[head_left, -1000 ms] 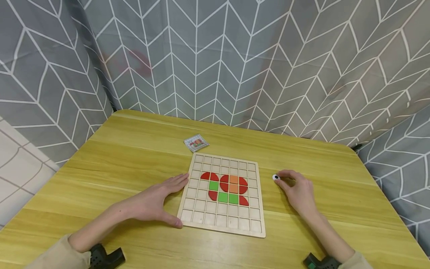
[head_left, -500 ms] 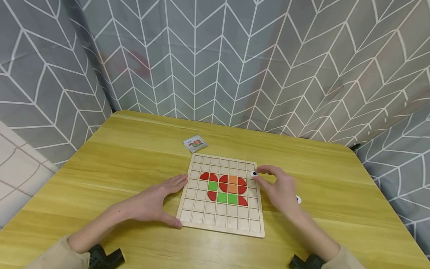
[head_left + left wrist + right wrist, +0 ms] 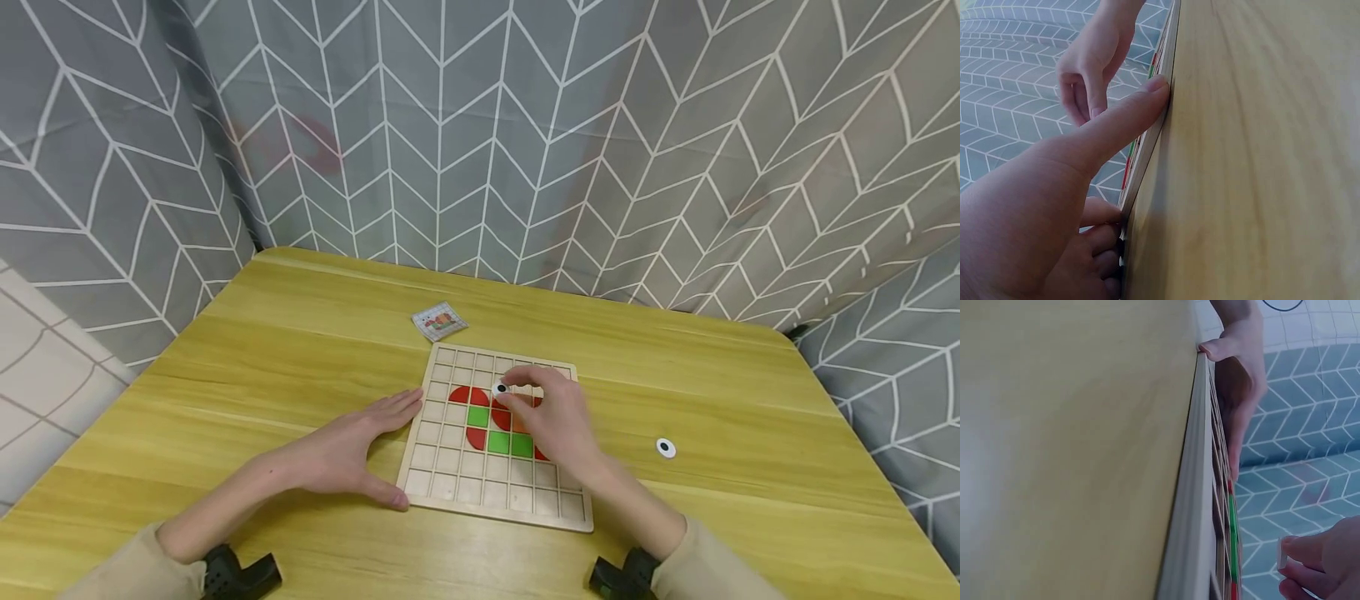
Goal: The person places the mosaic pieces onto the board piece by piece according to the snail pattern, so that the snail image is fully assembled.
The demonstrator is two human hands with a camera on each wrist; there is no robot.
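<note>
A square wooden grid board [image 3: 455,482] lies on the table, holding red quarter-round pieces, green squares [image 3: 477,417] and an orange piece partly hidden by my right hand. My right hand [image 3: 558,421] is above the board, pinching a white round eye piece [image 3: 500,388] with a black dot between thumb and index finger. In the right wrist view the eye piece [image 3: 1282,553] appears edge-on, apart from the board. My left hand [image 3: 341,454] rests along the board's left edge with fingers extended and its thumb [image 3: 1141,103] at the near left corner.
A second white eye piece [image 3: 666,447] lies on the wooden table [image 3: 757,467] to the right. Behind the board is a small card [image 3: 439,321] printed with a coloured grid picture. A grey patterned curtain [image 3: 480,142] hangs along the table's back edge.
My right hand has carried the eye piece leftward from the table on the right to above the board. The other eye piece, hidden at first, has come into view. My left hand stays put.
</note>
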